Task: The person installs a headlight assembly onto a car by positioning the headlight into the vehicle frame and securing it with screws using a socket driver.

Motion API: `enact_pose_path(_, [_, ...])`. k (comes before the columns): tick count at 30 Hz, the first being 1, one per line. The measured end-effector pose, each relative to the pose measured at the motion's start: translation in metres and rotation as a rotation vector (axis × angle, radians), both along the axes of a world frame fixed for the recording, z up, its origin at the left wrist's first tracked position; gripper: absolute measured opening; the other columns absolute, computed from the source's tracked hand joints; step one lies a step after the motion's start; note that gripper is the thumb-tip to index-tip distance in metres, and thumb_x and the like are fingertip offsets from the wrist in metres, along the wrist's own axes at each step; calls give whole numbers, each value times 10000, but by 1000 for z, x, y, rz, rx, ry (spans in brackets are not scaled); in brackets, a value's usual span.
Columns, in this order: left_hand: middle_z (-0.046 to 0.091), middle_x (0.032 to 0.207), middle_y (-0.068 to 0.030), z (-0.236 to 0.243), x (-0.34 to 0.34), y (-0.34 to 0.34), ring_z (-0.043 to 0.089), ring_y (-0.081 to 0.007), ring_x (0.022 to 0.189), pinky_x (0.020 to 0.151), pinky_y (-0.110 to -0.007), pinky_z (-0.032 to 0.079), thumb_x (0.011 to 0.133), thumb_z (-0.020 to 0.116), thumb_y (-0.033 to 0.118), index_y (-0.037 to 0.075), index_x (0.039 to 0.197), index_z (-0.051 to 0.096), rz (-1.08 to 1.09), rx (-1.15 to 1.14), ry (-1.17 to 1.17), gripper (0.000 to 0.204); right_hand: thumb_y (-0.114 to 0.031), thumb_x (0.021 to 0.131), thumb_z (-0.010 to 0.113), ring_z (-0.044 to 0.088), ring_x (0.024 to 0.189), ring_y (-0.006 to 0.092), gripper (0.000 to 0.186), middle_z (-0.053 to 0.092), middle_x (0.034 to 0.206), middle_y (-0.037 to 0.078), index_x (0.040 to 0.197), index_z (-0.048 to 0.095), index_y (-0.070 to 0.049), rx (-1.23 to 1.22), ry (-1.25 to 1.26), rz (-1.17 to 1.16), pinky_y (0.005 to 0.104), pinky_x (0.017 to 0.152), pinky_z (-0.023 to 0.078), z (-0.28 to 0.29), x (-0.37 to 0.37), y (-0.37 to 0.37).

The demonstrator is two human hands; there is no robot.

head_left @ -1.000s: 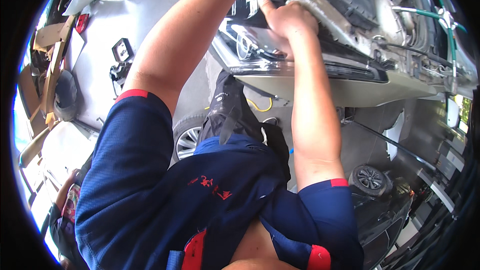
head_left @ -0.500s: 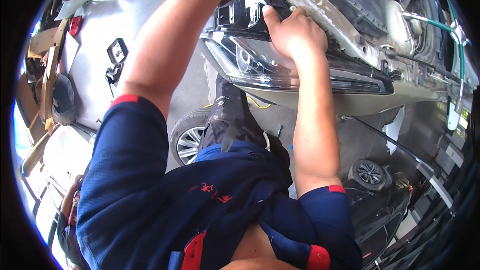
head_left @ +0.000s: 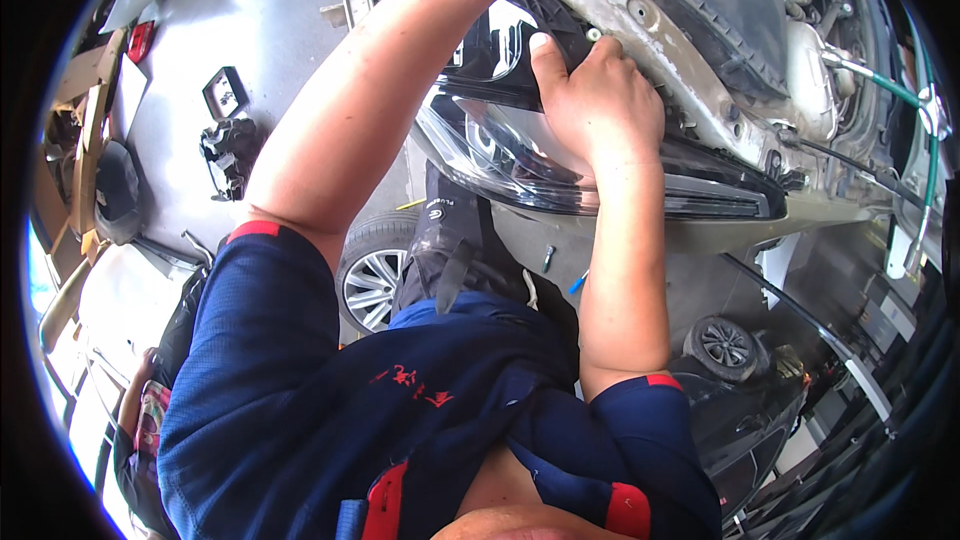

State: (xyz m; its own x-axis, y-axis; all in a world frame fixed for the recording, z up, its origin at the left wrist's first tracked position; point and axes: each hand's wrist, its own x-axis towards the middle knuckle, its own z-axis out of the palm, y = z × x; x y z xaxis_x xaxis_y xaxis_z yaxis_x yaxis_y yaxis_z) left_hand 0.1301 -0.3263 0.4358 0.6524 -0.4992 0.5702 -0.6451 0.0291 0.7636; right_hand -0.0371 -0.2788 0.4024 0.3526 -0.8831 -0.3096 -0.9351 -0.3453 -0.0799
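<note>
A car headlight (head_left: 520, 155) with a clear lens and black housing sits at the car's front corner, above a bumper (head_left: 700, 233). My right hand (head_left: 602, 105) lies over its upper rear edge. The thumb stretches across the black housing, and the other fingers curl down behind it, their tips hidden. My left forearm (head_left: 350, 100) reaches across to the far side of the headlight, its hand beyond the top of the picture. Behind the headlight runs a bare, scuffed metal crossbar (head_left: 660, 30).
The open engine bay, with a white plastic tank (head_left: 808, 80) and a green-handled rod (head_left: 880, 85), lies at right. A loose wheel (head_left: 375, 280) stands by my legs. Dark parts (head_left: 230, 155) and cardboard (head_left: 85, 155) lie left; another person (head_left: 150, 430) is at lower left.
My left forearm has shifted to the right along the top of the picture. The view has moved a little, while my right hand keeps its place on the headlight.
</note>
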Motion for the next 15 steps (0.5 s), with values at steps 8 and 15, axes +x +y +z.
enact_pose_path(8, [620,698,-89,23,36,9,588,-173,604,591,-274,471,1022,377,240,31,819,640,-944,384,405,393,-572,947,523,749,885,392,680,728,921,276,1016,634,95,-191,-66,71,460,850,589,-15,-10,-1])
enact_pose_path(15, [550,631,-89,0,28,11,489,-155,523,469,-287,350,941,484,241,41,721,580,-1023,-4,830,312,-551,940,518,751,861,376,652,728,925,270,1025,631,85,-181,-93,82,455,830,589,-15,-9,2])
